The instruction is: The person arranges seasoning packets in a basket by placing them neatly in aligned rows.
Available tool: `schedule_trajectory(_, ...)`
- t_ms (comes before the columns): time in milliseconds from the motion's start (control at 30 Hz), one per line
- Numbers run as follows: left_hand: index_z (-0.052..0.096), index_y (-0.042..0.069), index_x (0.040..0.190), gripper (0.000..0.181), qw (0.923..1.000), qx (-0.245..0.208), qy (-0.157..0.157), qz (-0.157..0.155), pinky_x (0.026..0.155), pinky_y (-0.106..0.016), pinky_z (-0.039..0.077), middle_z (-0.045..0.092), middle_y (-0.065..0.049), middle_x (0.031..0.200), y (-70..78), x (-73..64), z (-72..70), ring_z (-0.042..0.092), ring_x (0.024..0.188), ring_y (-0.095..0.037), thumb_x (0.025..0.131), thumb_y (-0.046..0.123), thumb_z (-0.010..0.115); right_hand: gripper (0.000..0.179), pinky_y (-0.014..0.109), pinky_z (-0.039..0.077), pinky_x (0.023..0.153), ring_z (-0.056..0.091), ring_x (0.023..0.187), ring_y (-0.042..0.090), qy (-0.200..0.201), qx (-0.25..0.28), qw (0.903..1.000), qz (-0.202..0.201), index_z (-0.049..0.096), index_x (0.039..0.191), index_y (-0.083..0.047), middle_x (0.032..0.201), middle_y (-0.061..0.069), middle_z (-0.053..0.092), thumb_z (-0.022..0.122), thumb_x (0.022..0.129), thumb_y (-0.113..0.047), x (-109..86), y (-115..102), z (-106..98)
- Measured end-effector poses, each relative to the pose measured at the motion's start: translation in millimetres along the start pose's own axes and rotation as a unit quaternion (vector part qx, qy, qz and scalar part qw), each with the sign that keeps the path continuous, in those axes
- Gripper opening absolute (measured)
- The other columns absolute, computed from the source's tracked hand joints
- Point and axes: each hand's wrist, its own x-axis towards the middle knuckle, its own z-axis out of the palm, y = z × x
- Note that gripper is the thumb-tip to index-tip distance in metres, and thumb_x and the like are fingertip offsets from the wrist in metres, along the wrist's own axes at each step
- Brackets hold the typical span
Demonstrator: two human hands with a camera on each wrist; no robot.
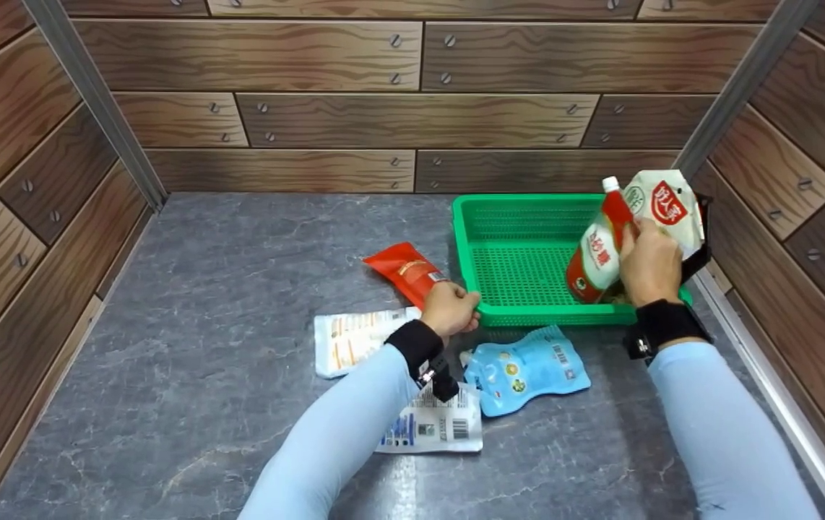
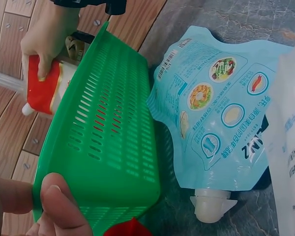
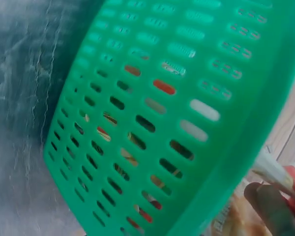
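My left hand (image 1: 450,309) pinches the rim of the green basket (image 1: 528,316) at its near left corner, thumb and finger on either side of it in the left wrist view. With my right hand (image 1: 651,263) I grip the upper part of a red-and-white sugar pouch (image 1: 597,253) with a white cap, tilted inside the basket's right end. Directly behind that hand stands a cream packet (image 1: 672,206) with a red label. A red packet (image 1: 407,273) lies against the left hand, beside the basket. The basket's contents under the right hand are mostly hidden.
A light-blue spouted pouch (image 1: 528,368) lies just in front of the basket. Two white packets lie nearer and to the left: one with orange print (image 1: 347,343), one with a barcode (image 1: 441,426) partly under the left sleeve. Wood-patterned walls (image 1: 326,119) enclose the grey tabletop (image 1: 203,325).
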Motion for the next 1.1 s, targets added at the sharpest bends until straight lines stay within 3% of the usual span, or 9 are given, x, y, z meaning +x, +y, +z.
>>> schedule_trajectory(100, 0.055, 0.005, 0.075, 0.025, 1.0000, -0.005, -0.002, -0.002, 0.061, -0.031, 0.056, 0.059, -0.008, 0.070, 0.4, 0.2, -1.5, 0.056, 0.053, -0.012, 0.098, 0.014, 0.056, 0.031, 0.061, 0.044, 0.079, 0.058, 0.090, 0.055, 0.013, 0.010, 0.9999, -0.002, 0.063, 0.112, 0.008, 0.098, 0.034, 0.064, 0.061, 0.094, -0.017, 0.4, -1, 0)
schedule_trajectory(300, 0.061, -0.005, 0.092, 0.021, 0.9999, -0.006, -0.007, -0.004, 0.063, -0.031, 0.057, 0.059, -0.008, 0.070, 0.4, 0.2, -2.3, 0.056, 0.053, -0.012, 0.099, 0.015, 0.056, 0.036, 0.060, 0.046, 0.069, 0.059, 0.080, 0.052, 0.009, 0.003, 0.9998, 0.015, 0.064, 0.113, 0.003, 0.089, 0.027, 0.067, 0.064, 0.092, -0.027, 1.1, -7, -1)
schedule_trajectory(500, 0.063, -0.006, 0.099, 0.022, 1.0000, -0.005, 0.001, -0.007, 0.057, -0.025, 0.055, 0.059, -0.008, 0.070, -0.8, 1.4, -0.9, 0.056, 0.053, -0.012, 0.098, 0.015, 0.057, 0.037, 0.060, 0.046, 0.072, 0.059, 0.087, 0.053, -0.046, -0.016, 0.9988, 0.009, 0.060, 0.115, 0.006, 0.101, 0.030, 0.065, 0.071, 0.084, -0.011, 1.2, -9, -6)
schedule_trajectory(633, 0.063, -0.007, 0.099, 0.022, 1.0000, -0.003, 0.001, -0.004, 0.058, -0.026, 0.055, 0.059, -0.008, 0.070, 0.3, 2.0, -0.2, 0.057, 0.053, -0.012, 0.098, 0.014, 0.056, 0.036, 0.062, 0.045, 0.075, 0.057, 0.090, 0.054, -0.058, -0.023, 0.9980, 0.002, 0.059, 0.114, 0.010, 0.103, 0.033, 0.062, 0.069, 0.081, -0.001, 1.4, -8, -9)
schedule_trajectory(867, 0.063, -0.003, 0.101, 0.021, 0.9999, 0.004, -0.007, -0.012, 0.061, -0.026, 0.055, 0.060, -0.008, 0.074, 1.1, 0.4, -3.6, 0.058, 0.057, -0.013, 0.098, 0.017, 0.058, 0.039, 0.061, 0.046, 0.075, 0.058, 0.089, 0.054, -0.063, -0.026, 0.9976, 0.008, 0.057, 0.116, 0.009, 0.103, 0.033, 0.062, 0.070, 0.082, -0.004, -0.9, -7, -11)
schedule_trajectory(1000, 0.064, 0.001, 0.099, 0.020, 0.9998, 0.011, 0.017, -0.008, 0.060, -0.029, 0.057, 0.061, -0.008, 0.073, 0.6, 1.8, -11.8, 0.058, 0.054, -0.013, 0.096, 0.021, 0.060, 0.048, 0.059, 0.046, 0.070, 0.059, 0.087, 0.050, -0.075, -0.030, 0.9960, 0.038, 0.053, 0.125, 0.004, 0.104, 0.030, 0.064, 0.069, 0.087, -0.020, -2.4, -13, -16)
schedule_trajectory(1100, 0.065, 0.001, 0.096, 0.023, 0.9974, 0.036, 0.061, 0.010, 0.058, -0.030, 0.056, 0.060, -0.007, 0.068, 1.2, 5.6, -25.8, 0.061, 0.053, -0.018, 0.096, 0.024, 0.060, 0.055, 0.058, 0.045, 0.073, 0.057, 0.094, 0.046, -0.048, -0.021, 0.9978, 0.040, 0.048, 0.130, 0.000, 0.110, 0.026, 0.061, 0.068, 0.089, -0.030, -4.5, -23, -21)
